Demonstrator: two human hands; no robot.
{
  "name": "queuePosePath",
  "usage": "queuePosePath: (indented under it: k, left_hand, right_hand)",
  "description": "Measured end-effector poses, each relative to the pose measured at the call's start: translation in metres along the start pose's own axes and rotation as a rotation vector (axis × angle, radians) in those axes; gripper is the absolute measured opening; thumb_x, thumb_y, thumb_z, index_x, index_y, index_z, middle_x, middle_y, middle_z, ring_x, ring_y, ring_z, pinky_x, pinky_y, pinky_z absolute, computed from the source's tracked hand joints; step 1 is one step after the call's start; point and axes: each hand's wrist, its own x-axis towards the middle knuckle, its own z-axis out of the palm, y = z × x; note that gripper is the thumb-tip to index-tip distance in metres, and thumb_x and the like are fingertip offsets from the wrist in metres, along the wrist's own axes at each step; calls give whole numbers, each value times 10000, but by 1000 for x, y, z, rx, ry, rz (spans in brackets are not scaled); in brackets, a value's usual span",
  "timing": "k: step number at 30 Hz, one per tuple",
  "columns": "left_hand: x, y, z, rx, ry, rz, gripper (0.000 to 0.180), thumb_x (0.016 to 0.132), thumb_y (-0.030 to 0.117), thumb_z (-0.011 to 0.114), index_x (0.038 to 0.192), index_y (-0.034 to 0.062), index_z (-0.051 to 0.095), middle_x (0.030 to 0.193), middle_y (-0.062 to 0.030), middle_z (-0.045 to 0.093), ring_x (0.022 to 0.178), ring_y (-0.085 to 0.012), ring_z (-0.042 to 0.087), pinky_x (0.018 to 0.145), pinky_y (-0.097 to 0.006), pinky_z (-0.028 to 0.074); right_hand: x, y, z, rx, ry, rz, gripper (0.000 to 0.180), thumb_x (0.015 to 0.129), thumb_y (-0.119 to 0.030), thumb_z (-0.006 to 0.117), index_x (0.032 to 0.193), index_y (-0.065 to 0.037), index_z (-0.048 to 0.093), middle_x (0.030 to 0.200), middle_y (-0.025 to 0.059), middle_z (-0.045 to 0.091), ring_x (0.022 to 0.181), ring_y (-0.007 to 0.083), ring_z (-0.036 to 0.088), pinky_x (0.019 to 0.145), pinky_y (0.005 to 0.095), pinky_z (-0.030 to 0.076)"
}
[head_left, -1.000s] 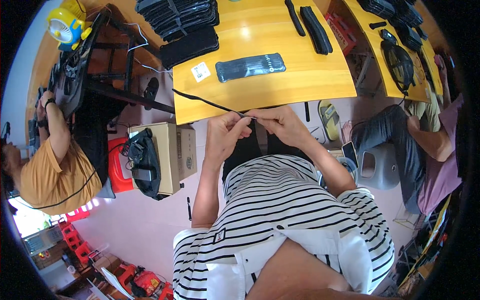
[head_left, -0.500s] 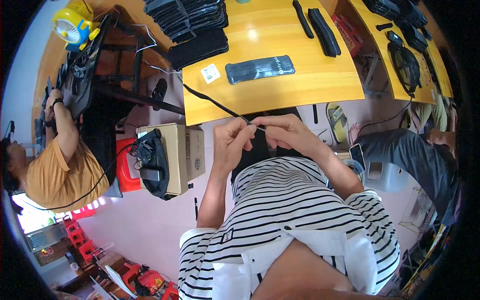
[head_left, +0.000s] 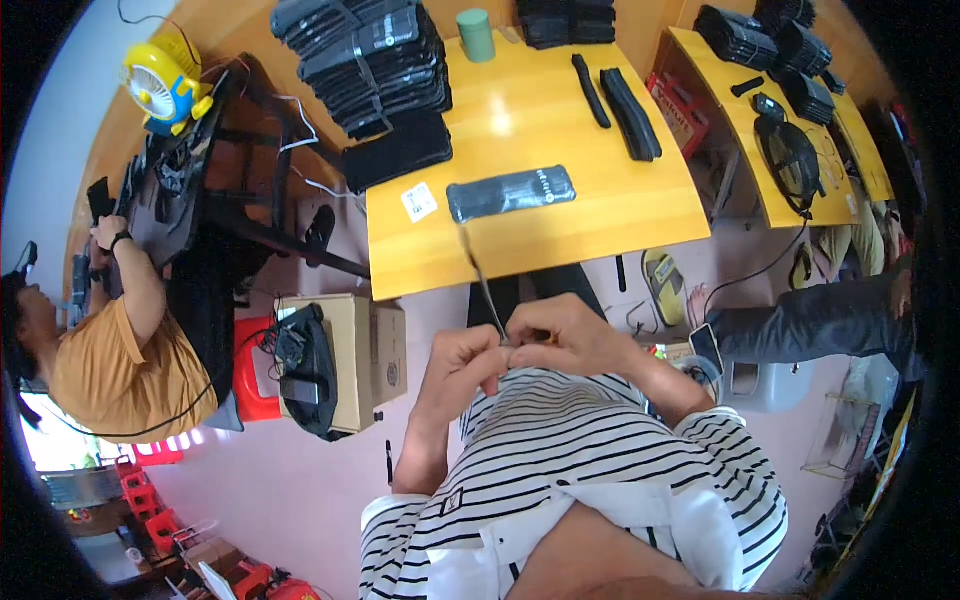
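My left hand [head_left: 461, 368] and my right hand [head_left: 568, 337] meet close in front of my striped shirt, both with fingers pinched together. Between their fingertips they grip one end of a thin black strip [head_left: 481, 275]. Its free length sticks up toward the table edge and is blurred near the tip. The pinched end is mostly hidden by my fingers. Beyond the strip, a flat black package in clear wrap [head_left: 512, 193] lies on the yellow table [head_left: 600, 215], with a small white printed card [head_left: 419, 202] to its left.
Tall stacks of black packages [head_left: 375, 65] stand at the table's far left, beside a green canister [head_left: 476, 36]. Bundled black strips [head_left: 630, 115] lie at the right. A cardboard box [head_left: 380, 350] is on the floor at left, near a person in an orange shirt [head_left: 130, 365].
Both hands have drawn back from the table edge toward my body, still pinching the strip. The strip now points more upright. My view has tilted up, showing more of the table's far side.
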Motion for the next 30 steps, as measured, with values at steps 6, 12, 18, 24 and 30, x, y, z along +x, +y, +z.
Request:
queuePosePath:
  k: [6,12,18,24,30]
  left_hand:
    - [-7,1,-3,-93,-152,-61,216,830,110,546,637,21,506,551,10,493,475,-39,452,437,-175,326]
    - [4,-5,4,-80,-62,13,250,807,133,545,590,16,505,493,-10,487,405,-74,427,391,-207,312]
    - [18,-6,8,-70,-195,61,263,810,82,534,566,28,449,469,-11,454,397,-55,414,376,-198,284]
    - [16,-3,22,-780,-239,-68,307,808,118,512,526,41,420,413,-13,393,352,-98,401,356,-204,293]
    - [16,-5,21,263,1,113,242,814,89,541,602,-4,472,498,-19,469,474,-54,455,430,-195,354]
  right_hand:
    - [-6,-6,-4,34,-191,-41,191,859,-210,542,820,-31,486,676,141,521,640,329,545,555,384,415]
    - [-9,-4,-4,-177,-84,-101,133,830,-137,534,779,-24,485,617,131,504,563,323,522,495,371,398]
    - [-11,-7,-3,135,44,-68,167,771,-47,516,619,7,476,480,66,428,416,182,463,416,287,350]
    - [-14,-9,-1,1008,73,348,225,773,-98,523,584,23,527,474,49,448,393,86,387,380,211,290]
    - [-13,3,2,684,75,250,211,754,-71,464,550,-20,444,465,8,425,410,58,386,397,211,271]
